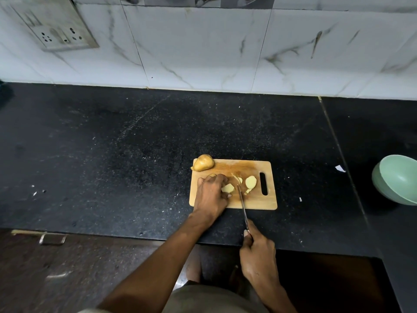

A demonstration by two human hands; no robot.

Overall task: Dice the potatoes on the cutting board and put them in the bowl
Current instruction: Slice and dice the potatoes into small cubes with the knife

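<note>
Right hand [257,254], nearest the viewer, is the knife grip: fingers curled round the handle, forefinger laid along the top. From it the knife [242,204] runs forward over the near edge of the cutting board [252,202], its tip among the cut pieces. Left hand [211,193], ahead and to the left of that grip, curls its fingers over the potato piece [228,188] being cut, pinning it to the board just left of the blade. Loose slices [251,182] lie just right of the blade. An uncut potato [203,163] sits beyond the left hand at the board's far left corner. Well off to the right on the table [112,154] stands the green bowl [397,179], apparently holding nothing yet. Potato flesh is likely firm, moderately heavy and slick when wet; hold it flat face down, fingertips tucked back from the edge.
</note>
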